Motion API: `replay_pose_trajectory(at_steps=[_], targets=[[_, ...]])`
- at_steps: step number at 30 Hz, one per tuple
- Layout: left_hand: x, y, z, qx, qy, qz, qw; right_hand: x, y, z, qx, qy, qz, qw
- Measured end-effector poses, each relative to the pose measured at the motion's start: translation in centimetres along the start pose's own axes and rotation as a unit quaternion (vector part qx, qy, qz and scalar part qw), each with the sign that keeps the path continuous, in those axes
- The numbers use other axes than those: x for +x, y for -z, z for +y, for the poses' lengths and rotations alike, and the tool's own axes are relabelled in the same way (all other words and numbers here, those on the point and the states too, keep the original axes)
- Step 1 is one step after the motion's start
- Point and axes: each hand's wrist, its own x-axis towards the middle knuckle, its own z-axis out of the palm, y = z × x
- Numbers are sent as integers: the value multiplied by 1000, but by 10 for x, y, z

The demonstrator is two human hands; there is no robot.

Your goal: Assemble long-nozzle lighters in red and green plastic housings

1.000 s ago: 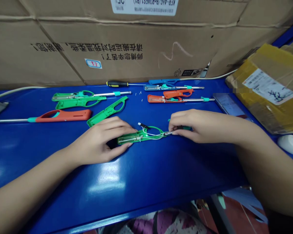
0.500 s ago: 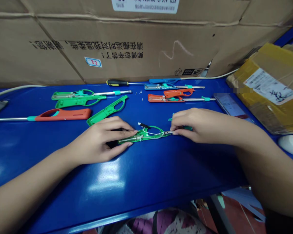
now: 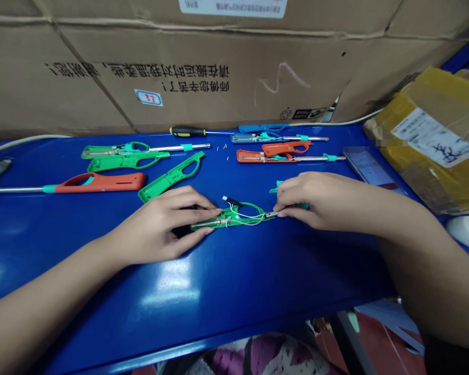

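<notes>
An opened green lighter body (image 3: 234, 215) with white wires and a black part lies on the blue table (image 3: 226, 281). My left hand (image 3: 164, 224) is closed on its rear end, thumb and fingers pinching it. My right hand (image 3: 316, 198) is closed on the metal tube at its front end, with teal pieces showing under the fingers.
Behind lie a green lighter shell half (image 3: 172, 177), a green lighter with metal tube (image 3: 128, 156), an orange long lighter (image 3: 97, 182), more orange and blue lighters (image 3: 281, 151), a black-yellow screwdriver (image 3: 187, 132). Cardboard boxes (image 3: 219, 67) stand at the back, a yellow-taped parcel (image 3: 433, 135) at right, a phone (image 3: 365, 166) beside it.
Both hands stay on the green lighter body. The body has tilted slightly onto its edge, and my right hand has shifted a little up and right.
</notes>
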Motion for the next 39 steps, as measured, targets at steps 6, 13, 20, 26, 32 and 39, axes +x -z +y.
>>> replay_pose_trajectory(at_steps=[6, 13, 20, 26, 32, 39], targets=[[1, -1, 1, -1, -2, 7, 1000, 0, -1, -6, -78, -20, 3, 997], [3, -2, 1, -7, 5, 10, 1000, 2, -1, -19, -146, -16, -14, 989], [3, -2, 1, 1, 6, 11, 1000, -1, -7, -19, -157, 0, 13, 988], [2, -1, 1, 10, 8, 2, 1000, -2, 3, -11, -47, -44, 13, 998], [2, -1, 1, 13, 5, 5, 1000, 2, 4, 4, 70, -44, -12, 997], [0, -2, 1, 9, -2, 3, 1000, 0, 4, 9, 128, -36, -26, 991]])
